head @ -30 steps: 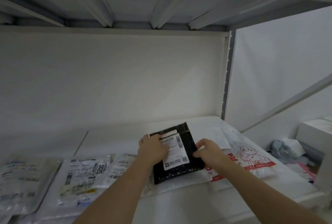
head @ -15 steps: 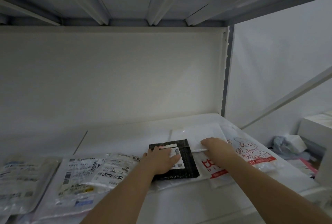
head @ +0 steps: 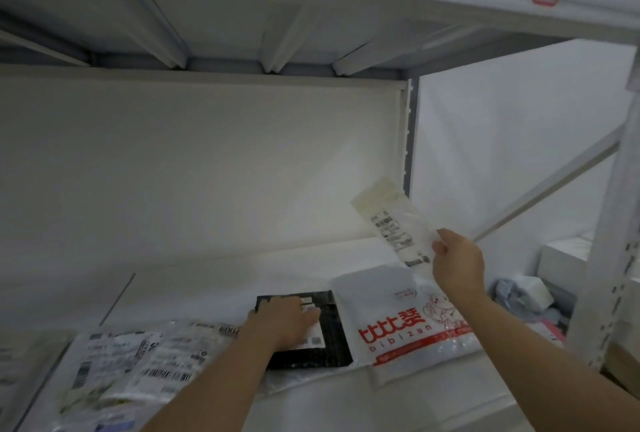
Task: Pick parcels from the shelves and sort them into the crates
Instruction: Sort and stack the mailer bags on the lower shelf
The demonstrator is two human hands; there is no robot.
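Note:
My right hand [head: 457, 263] holds a thin white parcel [head: 391, 220] with a printed label, lifted above the shelf [head: 207, 279] and tilted toward the back right. My left hand [head: 284, 322] lies flat on a black parcel [head: 311, 357] with a white label; it presses on it, fingers spread, not gripping. Beside the black parcel lies a white bag with red lettering and a cartoon figure [head: 401, 327]. Several white labelled parcels [head: 138, 365] lie along the shelf's front left.
The upper shelf's underside [head: 242, 22] hangs low overhead. A white upright post [head: 616, 223] stands at the right, with a diagonal brace [head: 554, 185] behind. Beyond the shelf's right end are a crumpled bag [head: 523, 296] and a white box edge [head: 568, 258].
My right hand picked the thin white parcel off the shelf and raised it up and right. My left hand stayed on the black parcel. The view pulled back slightly.

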